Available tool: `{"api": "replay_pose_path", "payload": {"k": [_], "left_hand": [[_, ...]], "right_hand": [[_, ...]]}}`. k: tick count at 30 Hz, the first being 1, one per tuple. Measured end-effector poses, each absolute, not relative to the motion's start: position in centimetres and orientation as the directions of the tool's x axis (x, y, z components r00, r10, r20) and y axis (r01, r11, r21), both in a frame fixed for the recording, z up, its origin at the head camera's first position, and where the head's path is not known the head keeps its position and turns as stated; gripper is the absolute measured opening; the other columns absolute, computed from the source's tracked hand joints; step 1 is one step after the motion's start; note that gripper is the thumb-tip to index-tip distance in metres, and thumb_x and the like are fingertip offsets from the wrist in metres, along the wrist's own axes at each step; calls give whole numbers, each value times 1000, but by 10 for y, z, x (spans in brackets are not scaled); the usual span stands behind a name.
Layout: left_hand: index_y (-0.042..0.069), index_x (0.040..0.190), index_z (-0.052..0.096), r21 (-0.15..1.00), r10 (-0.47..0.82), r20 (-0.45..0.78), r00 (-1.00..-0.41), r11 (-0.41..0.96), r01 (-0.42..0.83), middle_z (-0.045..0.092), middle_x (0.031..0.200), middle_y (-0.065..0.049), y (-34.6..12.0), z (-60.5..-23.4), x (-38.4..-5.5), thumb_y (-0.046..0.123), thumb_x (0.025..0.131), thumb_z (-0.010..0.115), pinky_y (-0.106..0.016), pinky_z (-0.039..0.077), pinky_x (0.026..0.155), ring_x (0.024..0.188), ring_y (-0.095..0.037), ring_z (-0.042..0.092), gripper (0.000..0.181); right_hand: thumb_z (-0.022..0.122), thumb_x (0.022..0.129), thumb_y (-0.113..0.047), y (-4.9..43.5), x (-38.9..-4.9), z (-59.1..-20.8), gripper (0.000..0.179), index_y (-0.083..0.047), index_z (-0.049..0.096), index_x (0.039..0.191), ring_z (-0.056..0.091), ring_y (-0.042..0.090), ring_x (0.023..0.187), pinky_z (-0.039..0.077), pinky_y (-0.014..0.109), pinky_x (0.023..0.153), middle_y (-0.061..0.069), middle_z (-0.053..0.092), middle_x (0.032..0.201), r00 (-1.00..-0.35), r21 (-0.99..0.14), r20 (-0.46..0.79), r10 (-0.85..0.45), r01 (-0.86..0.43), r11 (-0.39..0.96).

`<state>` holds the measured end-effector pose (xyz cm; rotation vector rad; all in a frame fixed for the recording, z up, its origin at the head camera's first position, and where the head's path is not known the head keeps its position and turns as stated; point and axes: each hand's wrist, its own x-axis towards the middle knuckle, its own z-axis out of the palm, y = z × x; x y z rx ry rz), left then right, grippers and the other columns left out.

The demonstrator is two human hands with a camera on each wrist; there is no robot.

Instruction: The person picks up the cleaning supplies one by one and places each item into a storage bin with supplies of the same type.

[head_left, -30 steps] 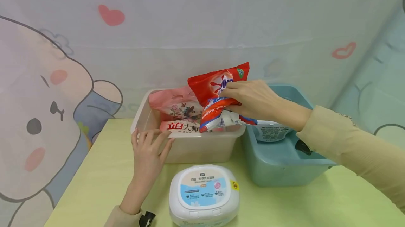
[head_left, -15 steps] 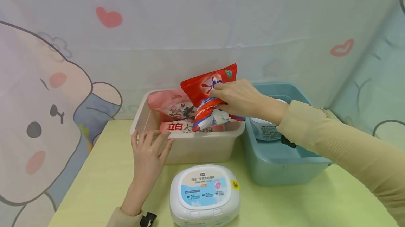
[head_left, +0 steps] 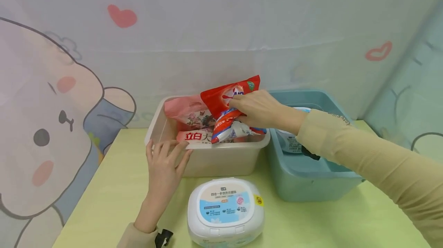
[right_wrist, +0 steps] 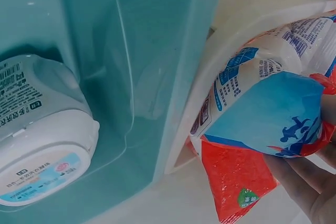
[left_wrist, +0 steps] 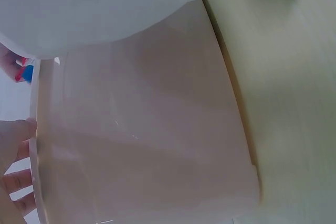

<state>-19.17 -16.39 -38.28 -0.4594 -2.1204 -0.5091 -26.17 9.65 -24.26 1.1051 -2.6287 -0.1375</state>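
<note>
My right hand (head_left: 254,107) grips a red OMO laundry detergent bag (head_left: 230,92), tilted over the right part of the cream bin (head_left: 221,161). In the right wrist view the bag's blue and white back (right_wrist: 268,108) faces the camera, with fingers along its side. My left hand (head_left: 164,165) rests on that bin's front rim, its fingers spread; the left wrist view shows the fingertips at the rim (left_wrist: 35,166). Inside the bin lie a pink floral bag (head_left: 190,113) and a white packet with red lettering (head_left: 194,136). The detergent bag hides part of the bin's contents.
Right of the cream bin stands a blue-green bin (head_left: 311,186) holding a white-lidded tub (right_wrist: 47,156). A similar white tub (head_left: 225,209) with a blue label sits on the yellow-green table (head_left: 104,190) in front. A printed cloth (head_left: 221,29) hangs behind.
My right hand has moved left with the detergent bag, farther over the cream bin, then dipped slightly. The left hand has stayed on the rim.
</note>
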Motion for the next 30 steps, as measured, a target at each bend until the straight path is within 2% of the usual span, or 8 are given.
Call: {"api": "replay_pose_path", "payload": {"k": [4, 6, 9, 13, 16, 21, 26, 30], "left_hand": [[10, 101, 73, 185, 141, 825, -548, 848, 497, 66, 97, -11, -163, -384, -192, 25, 83, 73, -67, 25, 106, 97, -32, 55, 23], [11, 101, 73, 188, 139, 825, -548, 847, 498, 65, 97, -11, -162, -384, -191, 25, 84, 73, -67, 25, 106, 97, -32, 55, 23], [11, 101, 73, 187, 139, 824, -549, 848, 496, 66, 97, -11, -162, -384, -191, 24, 84, 73, -66, 25, 106, 97, -32, 55, 22], [11, 101, 72, 175, 146, 826, -544, 852, 494, 65, 97, -11, -163, -383, -191, 24, 83, 74, -66, 26, 106, 96, -32, 55, 22], [11, 100, 73, 168, 148, 829, -539, 854, 492, 65, 96, -11, -163, -383, -192, 24, 82, 75, -66, 26, 105, 96, -32, 55, 22], [11, 100, 73, 168, 144, 829, -540, 858, 486, 66, 97, -11, -164, -383, -191, 24, 83, 74, -66, 26, 105, 96, -32, 55, 22], [12, 100, 72, 168, 145, 831, -537, 854, 492, 66, 97, -11, -164, -383, -191, 25, 84, 73, -66, 27, 105, 96, -32, 55, 21], [12, 99, 72, 179, 140, 835, -532, 846, 503, 65, 96, -10, -163, -382, -191, 24, 82, 74, -66, 27, 104, 96, -31, 55, 21]], "right_hand": [[73, 84, -31, 98, -264, -249, 33, -12, 63, 110, 65, 17, 73, 50, 25, 57, 4, 72, 106, -678, 186, 193, -709, -685, 705], [73, 84, -32, 99, -266, -253, 37, -12, 63, 114, 66, 17, 76, 52, 26, 60, 4, 72, 110, -682, 181, 182, -708, -685, 706], [73, 84, -31, 101, -269, -259, 36, -11, 62, 112, 64, 16, 70, 50, 25, 57, 4, 72, 104, -682, 173, 175, -710, -689, 704], [72, 85, -29, 102, -271, -264, 29, -11, 61, 105, 54, 14, 59, 41, 22, 50, 3, 68, 90, -677, 172, 175, -715, -694, 699], [71, 85, -29, 101, -273, -265, 28, -11, 61, 104, 52, 14, 59, 39, 22, 49, 2, 67, 87, -679, 166, 164, -716, -696, 698], [71, 86, -29, 98, -276, -266, 33, -10, 61, 111, 59, 16, 66, 44, 24, 52, 4, 70, 96, -682, 157, 134, -719, -702, 695], [70, 87, -30, 95, -281, -270, 46, -8, 59, 126, 69, 21, 87, 55, 30, 66, 8, 69, 118, -690, 151, 82, -719, -705, 693], [70, 87, -30, 93, -283, -274, 46, -9, 60, 127, 70, 23, 94, 57, 34, 75, 8, 69, 119, -690, 136, 58, -722, -711, 690]]}}
